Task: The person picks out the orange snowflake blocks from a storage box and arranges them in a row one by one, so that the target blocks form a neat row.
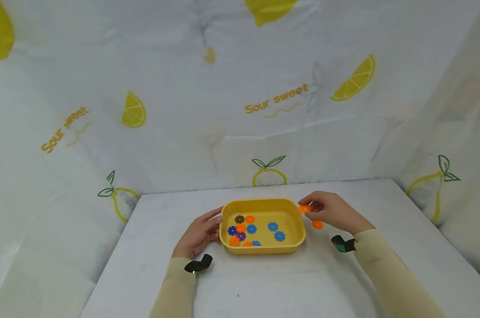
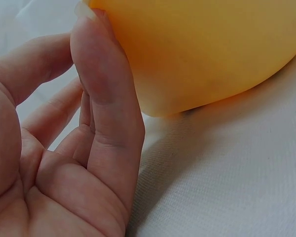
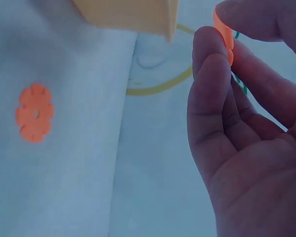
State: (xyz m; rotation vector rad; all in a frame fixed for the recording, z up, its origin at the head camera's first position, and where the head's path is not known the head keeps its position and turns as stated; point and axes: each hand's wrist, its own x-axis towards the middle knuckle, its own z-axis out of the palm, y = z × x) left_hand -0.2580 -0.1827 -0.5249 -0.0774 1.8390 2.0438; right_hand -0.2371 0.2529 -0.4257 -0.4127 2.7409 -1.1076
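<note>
A yellow plastic tray stands on the table, with several notched, flower-shaped plastic discs inside: orange, blue, purple and brown. My left hand grips the tray's left end, fingertips at the rim. In the left wrist view, that hand's fingers lie against the tray's outer wall. Just beyond the right rim, my right hand pinches an orange flower-shaped disc between thumb and fingers. The right wrist view shows this held disc edge-on. Another orange disc lies flat on the table beneath the right hand.
A white cloth covers the table. Behind it and at both sides hangs a white sheet printed with lemons and lettering. A black strap circles the left wrist, and another strap the right.
</note>
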